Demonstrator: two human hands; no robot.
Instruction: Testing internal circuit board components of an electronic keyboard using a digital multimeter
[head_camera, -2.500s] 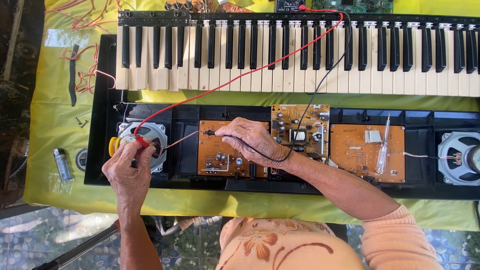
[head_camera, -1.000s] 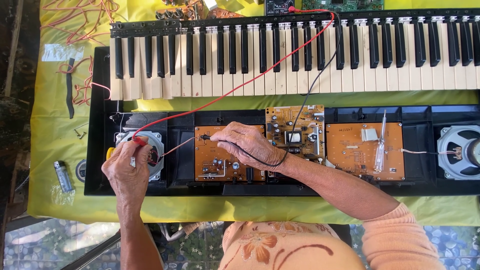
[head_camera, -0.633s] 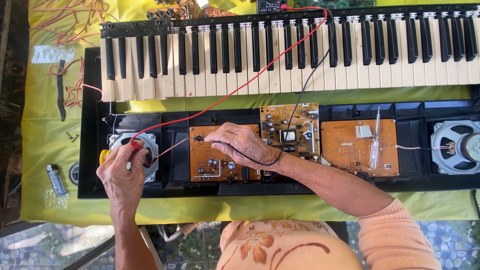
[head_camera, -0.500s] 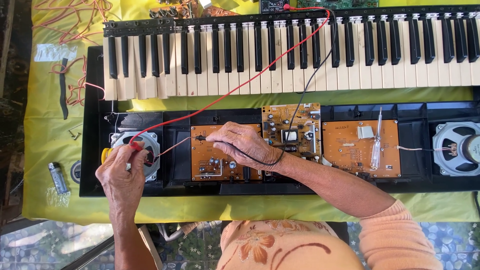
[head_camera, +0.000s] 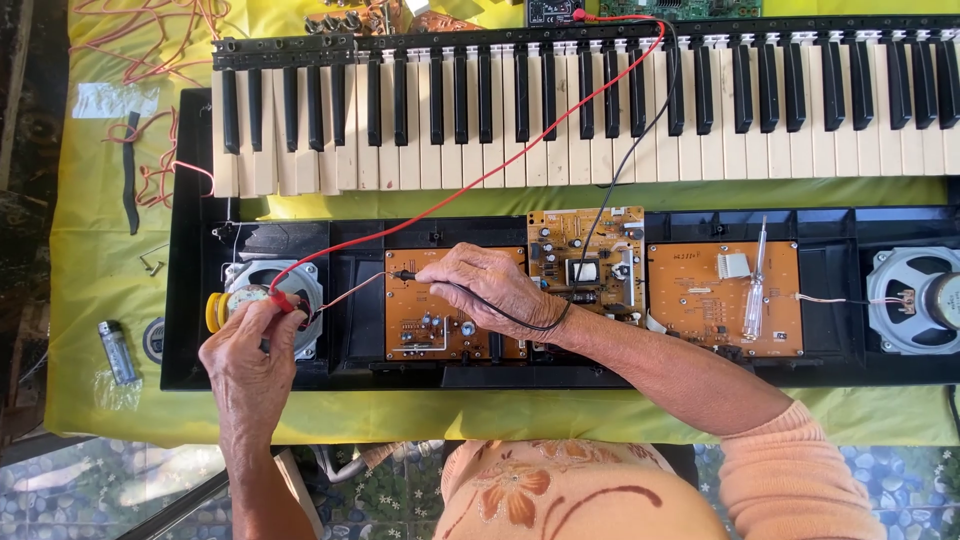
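Left hand (head_camera: 248, 350) pinches slim red plastic test probe (head_camera: 283, 299) on round grey left speaker (head_camera: 268, 300); right hand (head_camera: 492, 288) pinches thin black probe (head_camera: 405, 274) over orange circuit board (head_camera: 440, 330). Probes likely light, stiff, pointed; grip insulated shafts.

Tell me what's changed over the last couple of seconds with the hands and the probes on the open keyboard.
Almost nothing. The view drifted a little, so the keyboard case sits slightly differently in the picture. The left hand keeps the red probe on the left speaker, and the right hand keeps the black probe by the orange circuit board. Neither grip was let go.
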